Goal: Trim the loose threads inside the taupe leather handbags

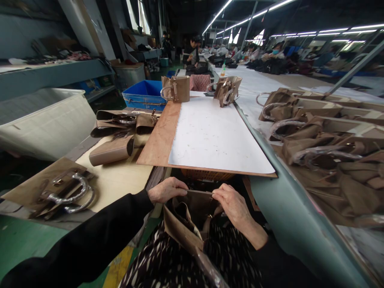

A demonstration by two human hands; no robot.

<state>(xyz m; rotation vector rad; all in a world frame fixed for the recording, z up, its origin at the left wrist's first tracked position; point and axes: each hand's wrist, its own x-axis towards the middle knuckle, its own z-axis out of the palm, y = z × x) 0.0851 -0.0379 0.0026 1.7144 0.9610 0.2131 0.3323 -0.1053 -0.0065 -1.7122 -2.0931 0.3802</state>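
A brown handbag [183,230] rests on my lap with its mouth open towards me. My left hand [168,189] pinches the left end of the bag's far top edge between thumb and fingers. On the right end of that same edge, my right hand [231,202] is closed in a similar pinch. One handle, wrapped in clear plastic, hangs down over the patterned cloth on my lap. The inside of the bag is dark, and its lower part is hidden.
Before me lies a board [157,140] with a white sheet [219,136]. Two handbags stand at its far end. More bags lie on the left table [132,170], and a row of bags [330,148] fills the right bench. A blue bin [144,96] and people are farther back.
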